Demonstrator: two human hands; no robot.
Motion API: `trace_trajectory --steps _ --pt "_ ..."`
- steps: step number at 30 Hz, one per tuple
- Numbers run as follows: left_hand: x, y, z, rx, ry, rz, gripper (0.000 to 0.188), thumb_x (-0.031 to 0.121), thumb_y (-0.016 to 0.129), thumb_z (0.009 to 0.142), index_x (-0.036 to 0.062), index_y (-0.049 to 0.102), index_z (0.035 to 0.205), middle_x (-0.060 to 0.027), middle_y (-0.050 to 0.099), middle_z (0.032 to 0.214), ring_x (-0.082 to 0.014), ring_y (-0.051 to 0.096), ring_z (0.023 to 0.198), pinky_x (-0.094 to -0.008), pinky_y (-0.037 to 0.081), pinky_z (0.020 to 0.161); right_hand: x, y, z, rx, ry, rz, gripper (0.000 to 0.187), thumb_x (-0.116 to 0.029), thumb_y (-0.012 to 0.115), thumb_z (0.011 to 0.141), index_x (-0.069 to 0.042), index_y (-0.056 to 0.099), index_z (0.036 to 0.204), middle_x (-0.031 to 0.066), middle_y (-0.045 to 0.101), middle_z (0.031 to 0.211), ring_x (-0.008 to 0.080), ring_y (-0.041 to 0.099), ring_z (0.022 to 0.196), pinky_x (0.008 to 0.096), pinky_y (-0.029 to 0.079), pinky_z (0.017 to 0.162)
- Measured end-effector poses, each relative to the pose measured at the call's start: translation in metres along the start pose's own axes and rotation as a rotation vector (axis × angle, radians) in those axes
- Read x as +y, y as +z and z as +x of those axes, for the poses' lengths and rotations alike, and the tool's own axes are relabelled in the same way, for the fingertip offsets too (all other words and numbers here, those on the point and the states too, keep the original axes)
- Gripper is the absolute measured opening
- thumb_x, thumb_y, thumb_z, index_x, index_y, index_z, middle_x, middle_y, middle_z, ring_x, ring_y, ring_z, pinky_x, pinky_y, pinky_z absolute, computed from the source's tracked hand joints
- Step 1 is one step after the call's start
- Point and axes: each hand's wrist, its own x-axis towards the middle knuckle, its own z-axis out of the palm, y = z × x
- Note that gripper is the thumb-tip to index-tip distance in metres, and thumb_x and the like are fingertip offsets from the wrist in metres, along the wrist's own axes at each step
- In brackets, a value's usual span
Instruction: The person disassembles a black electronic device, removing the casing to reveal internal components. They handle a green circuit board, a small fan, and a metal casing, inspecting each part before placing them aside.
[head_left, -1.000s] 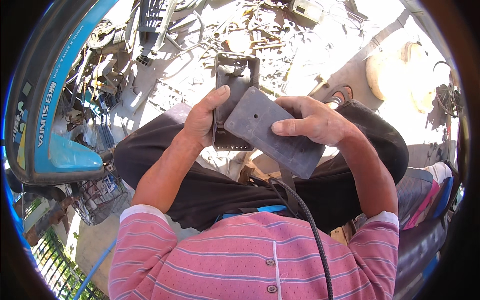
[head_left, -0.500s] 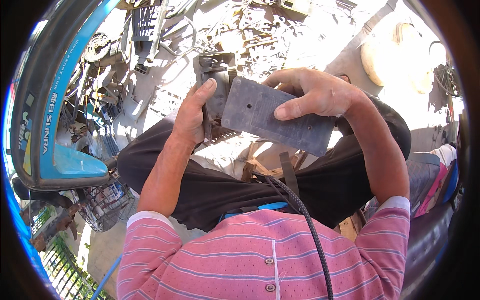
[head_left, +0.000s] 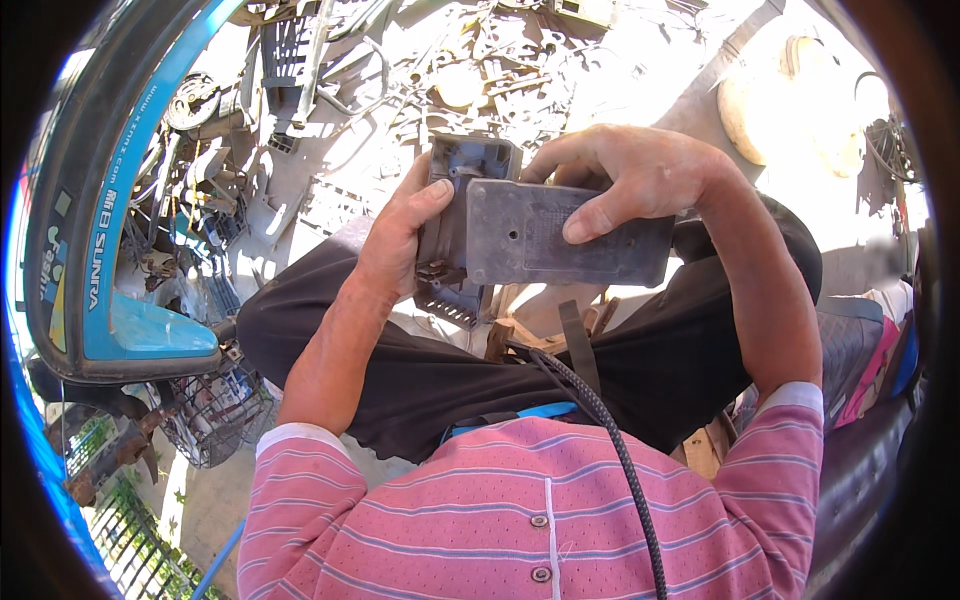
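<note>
My right hand (head_left: 630, 175) grips a flat grey rectangular plastic cover (head_left: 560, 235) from above, thumb pressed on its face. My left hand (head_left: 395, 235) holds a dark grey plastic housing (head_left: 460, 225) upright just left of and behind that cover, thumb on its edge. The two parts overlap in front of my knees. Dark trousers (head_left: 480, 370) cover my lap below them, and a braided black cable (head_left: 600, 430) runs down over my pink striped shirt.
A blue and black scooter body panel (head_left: 110, 230) curves along the left. Scrap metal and plastic parts (head_left: 330, 90) litter the sunlit ground ahead. A wire basket (head_left: 215, 415) sits at lower left. Round pale discs (head_left: 790, 95) lie at upper right.
Both hands have turned the two parts: the flat cover swung from a diagonal tilt to nearly level, and the housing rose higher in the view.
</note>
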Motion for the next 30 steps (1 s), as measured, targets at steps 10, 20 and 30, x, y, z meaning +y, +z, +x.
trace_trajectory --steps 10,20,30 --pt "0.007 -0.035 0.010 0.040 -0.077 -0.159 0.043 0.027 0.052 0.099 -0.0052 0.057 0.126 -0.0176 0.068 0.113 -0.0248 0.069 0.096 -0.0377 0.058 0.085 -0.005 -0.007 -0.008 -0.063 -0.065 0.033 0.072 -0.034 0.080 0.073 0.001 0.059 0.132 0.0179 0.072 0.106 0.0225 0.071 0.091 0.0334 0.056 0.083" --pt "-0.007 -0.014 0.003 -0.554 -0.003 -0.362 0.050 0.056 0.059 0.092 0.0074 0.068 0.099 -0.0274 0.040 0.148 -0.0396 0.049 0.131 -0.0592 0.041 0.104 -0.003 -0.001 -0.004 -0.061 0.002 -0.081 0.069 -0.031 0.079 0.071 0.001 0.061 0.129 0.0199 0.072 0.107 0.0252 0.071 0.090 0.0344 0.056 0.083" --pt "-0.017 -0.030 -0.007 -0.402 0.117 0.281 0.050 0.043 0.056 0.093 -0.0018 0.065 0.114 -0.0162 0.060 0.127 -0.0242 0.059 0.114 -0.0408 0.043 0.107 0.000 0.005 0.007 0.053 0.121 -0.157 0.076 -0.036 0.081 0.067 -0.002 0.058 0.131 0.0246 0.070 0.109 0.0295 0.071 0.093 0.0370 0.056 0.083"
